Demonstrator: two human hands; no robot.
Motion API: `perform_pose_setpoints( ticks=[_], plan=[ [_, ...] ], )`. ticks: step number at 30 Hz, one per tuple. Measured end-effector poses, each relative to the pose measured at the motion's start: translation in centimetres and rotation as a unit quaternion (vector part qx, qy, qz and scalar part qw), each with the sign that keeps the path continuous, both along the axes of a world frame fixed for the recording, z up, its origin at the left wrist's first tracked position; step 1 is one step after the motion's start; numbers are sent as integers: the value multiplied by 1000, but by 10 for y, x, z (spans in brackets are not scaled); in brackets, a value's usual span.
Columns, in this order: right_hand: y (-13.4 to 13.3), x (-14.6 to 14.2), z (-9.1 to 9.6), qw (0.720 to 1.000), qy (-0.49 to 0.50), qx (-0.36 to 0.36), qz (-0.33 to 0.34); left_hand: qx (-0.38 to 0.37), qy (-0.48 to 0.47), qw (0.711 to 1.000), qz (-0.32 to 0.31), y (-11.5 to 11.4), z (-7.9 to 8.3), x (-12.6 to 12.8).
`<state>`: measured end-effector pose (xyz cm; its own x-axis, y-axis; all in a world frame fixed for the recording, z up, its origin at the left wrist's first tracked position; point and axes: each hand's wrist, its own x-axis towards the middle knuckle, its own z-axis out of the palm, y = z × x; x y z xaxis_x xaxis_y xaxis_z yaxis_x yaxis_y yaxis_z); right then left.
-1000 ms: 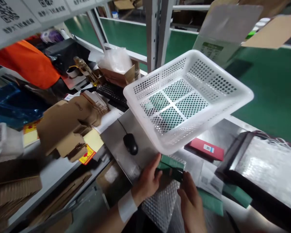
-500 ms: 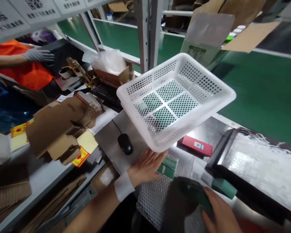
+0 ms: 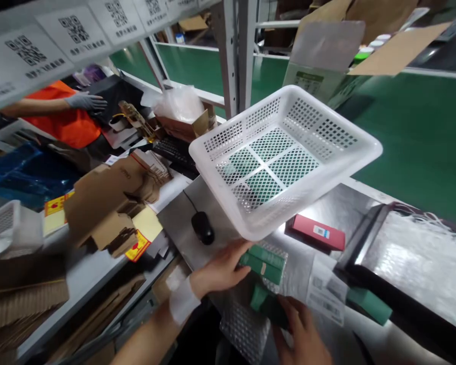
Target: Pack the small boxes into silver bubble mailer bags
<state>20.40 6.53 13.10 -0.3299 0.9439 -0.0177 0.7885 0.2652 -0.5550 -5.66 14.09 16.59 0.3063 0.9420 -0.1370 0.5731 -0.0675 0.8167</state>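
Flat green rectangular box (image 3: 269,266) on clear bubble wrap (image 3: 284,252), near desk centre, long axis far-left to near-right. Left hand (image 3: 220,269) fingers part-spread at its left end, grip unclear. Right hand (image 3: 303,332) fingers closed on blurred dark-green oblong item (image 3: 271,307), pointing far-left.

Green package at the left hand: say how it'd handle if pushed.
The green package looks flat, so it would probably slide, not roll. Straight edges suggest fair stiffness. Bubble wrap at its edge may cushion it.

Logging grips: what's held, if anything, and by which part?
Right hand: dark green item, by its right end. Left hand: at left end of green packet; grip unclear.
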Motion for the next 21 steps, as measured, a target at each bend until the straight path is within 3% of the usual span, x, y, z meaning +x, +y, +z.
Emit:
perform_pose_setpoints(
  ticks=[4,6,9,15,18,21],
  plan=[
    [-2,-40,-5,999,20,-22,-45,-59,-76,975,202,-41,-3,1],
    [0,-47,-8,999,32,-21,-37,-108,-113,956,249,-56,-6,7],
    [3,-48,-15,998,33,-32,-40,-140,-140,945,260,-67,-13,17],
    [4,-44,-21,997,52,-12,-60,-104,-137,950,261,-73,-29,29],
    [1,-43,-19,984,103,-9,-142,-104,-120,949,272,-73,-31,26],
    [-6,-45,-21,942,213,-82,-246,-114,-125,948,268,-73,-30,25]
  ],
)
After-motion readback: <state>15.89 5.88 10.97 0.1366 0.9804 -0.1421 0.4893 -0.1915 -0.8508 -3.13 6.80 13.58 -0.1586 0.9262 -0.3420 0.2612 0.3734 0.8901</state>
